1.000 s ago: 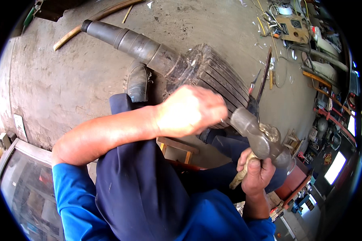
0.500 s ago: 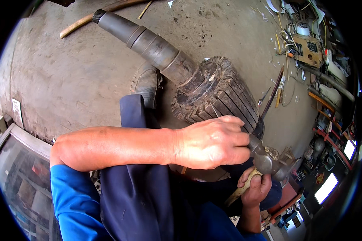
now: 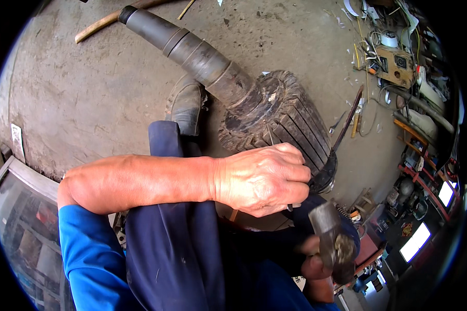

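Observation:
My left hand (image 3: 264,179) is closed round a slim metal punch (image 3: 291,207). Its thin end points at the slotted core of a motor rotor (image 3: 301,127), and its butt sticks out below my fist. The rotor's thick stepped shaft (image 3: 197,57) slants up to the far left, ending in a thread. Lower right, my right hand (image 3: 316,264) grips a hammer (image 3: 325,223) by its handle, with blur over the fingers. The hammer head hangs apart from the punch's butt. How the punch's tip meets the core is hard to make out.
My shoe (image 3: 186,106) is beside the shaft. A curved wooden pole (image 3: 101,28) lies on the floor at far left. A dark rod (image 3: 350,116) leans by the rotor's right side. Wires, scraps and a box (image 3: 396,66) clutter the right; a framed glass panel (image 3: 28,179) is at lower left.
The hammer has swung away from the punch's butt, down and toward me, with my right hand lowering. My left hand stays closed on the punch, and the view has shifted slightly.

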Demonstrator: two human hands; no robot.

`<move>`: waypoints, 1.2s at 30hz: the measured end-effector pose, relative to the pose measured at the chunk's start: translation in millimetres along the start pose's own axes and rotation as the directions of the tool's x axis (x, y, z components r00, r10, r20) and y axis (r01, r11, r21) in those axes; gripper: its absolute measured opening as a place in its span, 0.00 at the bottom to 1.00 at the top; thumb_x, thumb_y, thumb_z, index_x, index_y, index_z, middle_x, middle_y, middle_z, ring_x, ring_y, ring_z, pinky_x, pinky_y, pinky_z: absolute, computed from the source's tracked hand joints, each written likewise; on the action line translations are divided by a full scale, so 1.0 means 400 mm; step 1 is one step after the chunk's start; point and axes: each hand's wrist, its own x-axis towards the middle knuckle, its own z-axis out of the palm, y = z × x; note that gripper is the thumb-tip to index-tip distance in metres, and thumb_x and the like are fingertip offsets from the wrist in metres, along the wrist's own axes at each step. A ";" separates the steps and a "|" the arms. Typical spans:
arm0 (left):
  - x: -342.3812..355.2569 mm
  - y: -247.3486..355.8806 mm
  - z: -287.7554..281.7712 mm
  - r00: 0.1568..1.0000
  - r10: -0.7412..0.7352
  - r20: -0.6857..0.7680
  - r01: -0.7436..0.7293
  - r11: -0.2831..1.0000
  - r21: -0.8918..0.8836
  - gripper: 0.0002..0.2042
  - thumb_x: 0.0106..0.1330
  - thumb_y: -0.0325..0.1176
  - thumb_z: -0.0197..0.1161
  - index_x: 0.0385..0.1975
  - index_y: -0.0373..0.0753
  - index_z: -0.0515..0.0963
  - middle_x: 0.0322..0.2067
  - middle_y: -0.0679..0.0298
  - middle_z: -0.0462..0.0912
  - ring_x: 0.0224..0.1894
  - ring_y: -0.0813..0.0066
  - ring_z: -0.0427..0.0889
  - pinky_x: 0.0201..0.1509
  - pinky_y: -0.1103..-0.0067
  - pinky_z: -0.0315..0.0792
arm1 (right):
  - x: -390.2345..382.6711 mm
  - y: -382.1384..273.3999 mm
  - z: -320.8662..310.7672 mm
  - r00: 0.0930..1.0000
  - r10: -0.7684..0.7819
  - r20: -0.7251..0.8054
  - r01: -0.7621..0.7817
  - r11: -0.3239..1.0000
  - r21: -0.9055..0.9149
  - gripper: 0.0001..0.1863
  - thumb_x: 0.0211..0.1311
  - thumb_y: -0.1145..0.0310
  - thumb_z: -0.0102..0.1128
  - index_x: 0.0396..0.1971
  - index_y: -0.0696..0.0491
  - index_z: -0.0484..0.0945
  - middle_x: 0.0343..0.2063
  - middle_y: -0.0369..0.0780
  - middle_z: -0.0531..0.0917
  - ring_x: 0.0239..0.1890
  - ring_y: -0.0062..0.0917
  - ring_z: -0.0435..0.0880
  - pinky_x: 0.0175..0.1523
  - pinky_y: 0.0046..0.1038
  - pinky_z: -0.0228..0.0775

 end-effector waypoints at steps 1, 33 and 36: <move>0.006 0.002 0.004 1.000 0.013 -0.023 -0.013 1.000 0.007 0.09 0.57 0.29 0.67 0.24 0.39 0.71 0.28 0.60 0.70 0.33 0.59 0.75 0.46 0.66 0.71 | -0.015 0.012 -0.007 1.000 -0.023 0.015 0.023 1.000 0.014 0.10 0.53 0.66 0.64 0.29 0.57 0.80 0.24 0.42 0.81 0.26 0.34 0.83 0.31 0.33 0.74; -0.020 -0.009 -0.026 0.992 0.051 0.111 -0.059 0.996 0.064 0.09 0.56 0.32 0.67 0.28 0.40 0.73 0.30 0.62 0.73 0.36 0.61 0.78 0.47 0.67 0.71 | 0.112 -0.164 0.028 0.921 -0.194 0.337 0.289 0.921 -0.261 0.26 0.38 0.63 0.72 0.42 0.60 0.82 0.26 0.40 0.82 0.22 0.32 0.80 0.25 0.31 0.69; -0.021 -0.003 -0.019 0.995 0.039 0.095 -0.044 0.998 0.048 0.09 0.57 0.32 0.67 0.27 0.40 0.72 0.30 0.62 0.73 0.36 0.61 0.78 0.47 0.67 0.71 | 0.089 -0.155 0.008 0.900 -0.201 0.387 0.310 0.919 -0.244 0.26 0.41 0.63 0.72 0.42 0.60 0.83 0.26 0.41 0.82 0.21 0.32 0.79 0.26 0.33 0.69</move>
